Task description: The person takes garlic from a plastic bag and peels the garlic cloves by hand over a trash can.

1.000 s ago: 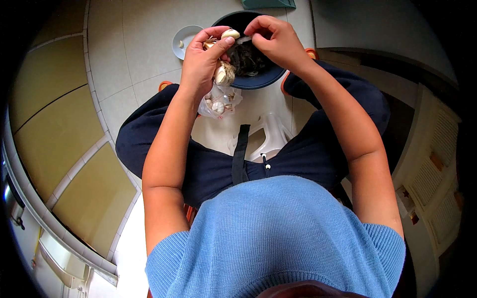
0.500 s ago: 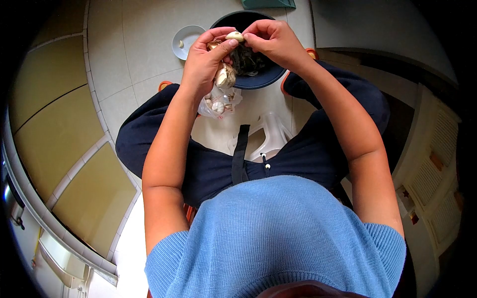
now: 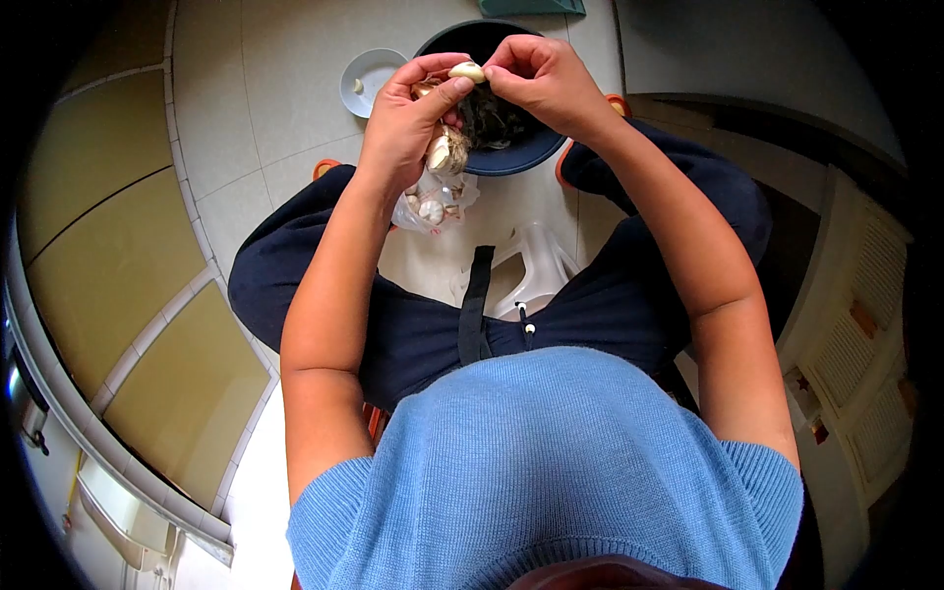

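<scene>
Between the thumb and fingers of my left hand (image 3: 408, 118) is a pale garlic clove (image 3: 467, 73). The same hand also holds a partly opened garlic bulb (image 3: 447, 150) against its palm and lower fingers. My right hand (image 3: 546, 84) is pinched at the clove's right end; whether a bit of skin is between its fingertips is too small to tell. Both hands are over a dark blue tub (image 3: 521, 157) with dark scraps inside. Below my left hand, a clear plastic bag (image 3: 452, 202) holds several garlic bulbs.
A white plate (image 3: 383, 69) with one clove (image 3: 358, 87) lies on the tiled floor left of the tub. A white plastic stool (image 3: 539, 265) is between my legs. At the top edge is a green dustpan-like object (image 3: 531, 8). Orange footwear (image 3: 618, 105) shows beside the tub.
My right hand was apart from the clove and has come left to its end. The clove has tilted and moved slightly right in my left fingers.
</scene>
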Tool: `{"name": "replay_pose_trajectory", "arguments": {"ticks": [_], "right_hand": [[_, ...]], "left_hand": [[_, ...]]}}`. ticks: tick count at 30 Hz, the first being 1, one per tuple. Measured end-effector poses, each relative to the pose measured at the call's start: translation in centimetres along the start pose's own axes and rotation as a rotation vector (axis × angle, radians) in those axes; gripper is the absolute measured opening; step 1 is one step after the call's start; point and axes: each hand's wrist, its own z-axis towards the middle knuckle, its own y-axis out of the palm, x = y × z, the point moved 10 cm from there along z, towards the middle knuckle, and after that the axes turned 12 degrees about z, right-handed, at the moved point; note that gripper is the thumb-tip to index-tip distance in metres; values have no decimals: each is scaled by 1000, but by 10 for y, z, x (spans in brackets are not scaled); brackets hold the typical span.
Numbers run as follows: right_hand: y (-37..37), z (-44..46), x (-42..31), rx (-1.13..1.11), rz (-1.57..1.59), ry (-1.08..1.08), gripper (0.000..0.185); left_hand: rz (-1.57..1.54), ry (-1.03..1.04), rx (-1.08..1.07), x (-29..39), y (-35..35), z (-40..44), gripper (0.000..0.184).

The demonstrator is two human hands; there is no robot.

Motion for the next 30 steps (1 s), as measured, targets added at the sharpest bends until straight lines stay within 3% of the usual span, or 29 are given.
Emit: {"name": "replay_pose_trajectory", "arguments": {"ticks": [22, 28, 30], "right_hand": [[0, -3, -14, 80, -87, -70, 14], [-11, -3, -19, 179, -123, -139, 10], [-20, -3, -17, 250, -270, -167, 12]], "left_hand": [[9, -60, -17, -4, 6, -2, 32], [25, -29, 18, 1, 5, -3, 32], [27, -29, 33, 1, 3, -3, 32]]}}
